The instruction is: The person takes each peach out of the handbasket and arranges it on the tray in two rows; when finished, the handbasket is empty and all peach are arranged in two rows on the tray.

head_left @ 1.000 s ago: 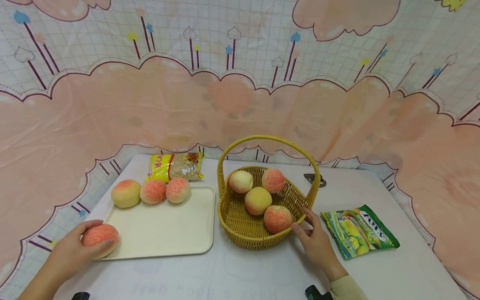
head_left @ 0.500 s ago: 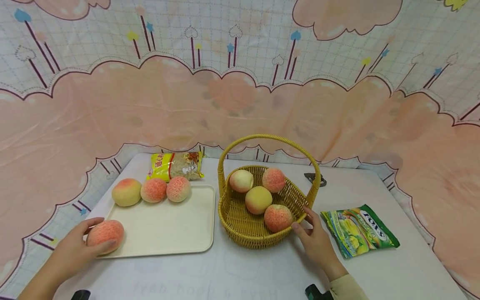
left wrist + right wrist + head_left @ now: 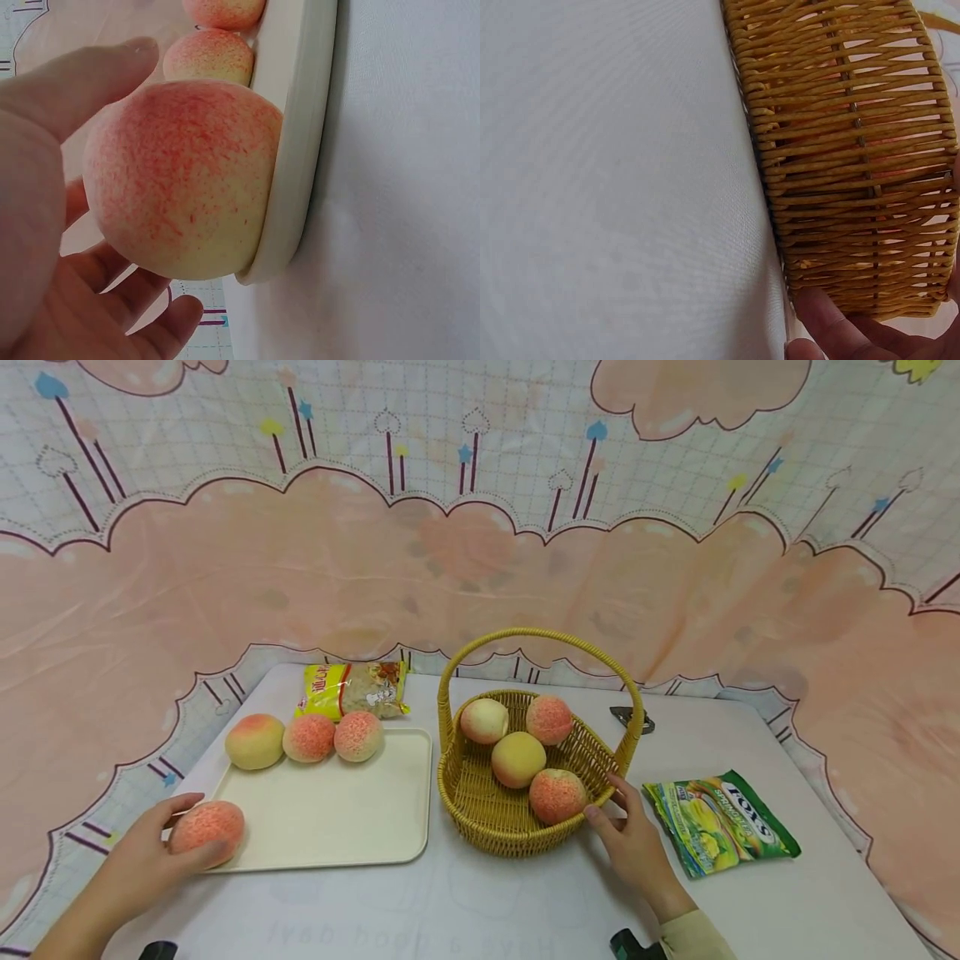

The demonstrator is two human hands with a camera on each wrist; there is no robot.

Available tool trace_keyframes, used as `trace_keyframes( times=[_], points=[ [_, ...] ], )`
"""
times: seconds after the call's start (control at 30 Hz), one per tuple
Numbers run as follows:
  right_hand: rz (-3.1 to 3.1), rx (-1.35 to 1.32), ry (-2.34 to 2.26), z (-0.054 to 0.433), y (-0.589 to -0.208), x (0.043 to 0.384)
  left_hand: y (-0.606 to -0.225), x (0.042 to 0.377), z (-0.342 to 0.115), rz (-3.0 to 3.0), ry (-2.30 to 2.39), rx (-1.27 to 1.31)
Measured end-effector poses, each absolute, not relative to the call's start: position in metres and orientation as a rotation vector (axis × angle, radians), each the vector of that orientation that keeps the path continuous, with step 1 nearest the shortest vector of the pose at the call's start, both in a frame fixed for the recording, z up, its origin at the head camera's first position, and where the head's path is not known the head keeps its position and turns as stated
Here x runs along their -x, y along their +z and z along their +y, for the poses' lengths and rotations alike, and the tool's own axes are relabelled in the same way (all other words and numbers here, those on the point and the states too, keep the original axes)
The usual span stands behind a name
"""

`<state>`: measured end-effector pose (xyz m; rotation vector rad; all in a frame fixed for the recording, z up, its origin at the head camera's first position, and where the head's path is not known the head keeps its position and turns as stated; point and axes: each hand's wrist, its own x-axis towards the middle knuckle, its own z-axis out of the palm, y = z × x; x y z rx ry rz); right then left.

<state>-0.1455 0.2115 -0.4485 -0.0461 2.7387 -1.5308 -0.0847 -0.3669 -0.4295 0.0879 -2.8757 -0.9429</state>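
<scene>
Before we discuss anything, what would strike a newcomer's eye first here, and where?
Most likely the wicker basket near the middle of the table, its handle arching over four fruits, with the right grip touching its side. Next, perhaps, the pale tray to the left, where the left grip holds a rosy fruit at the near left corner.

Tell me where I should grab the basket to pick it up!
Probably the top of the arched handle, coming from above: it stands up over the basket, with open space beneath for a good grip.
</scene>
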Motion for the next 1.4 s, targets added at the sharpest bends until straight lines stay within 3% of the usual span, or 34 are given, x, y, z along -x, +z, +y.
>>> trace_keyframes(
  times=[0.27, 0.9, 1.4],
  points=[
    [2.745, 0.052, -1.518, 0.212, -0.448, 0.145, -0.427, 0.084, -0.368, -2.955, -0.891, -0.192],
    [2.728, 0.036, -1.527, 0.210, -0.445, 0.144, -0.420, 0.084, -0.360, -2.874, -0.830, -0.097],
    [2.734, 0.043, -1.539, 0.210, -0.450, 0.147, -0.374, 0.097, -0.261, -2.636, -0.906, 0.325]
  ],
)
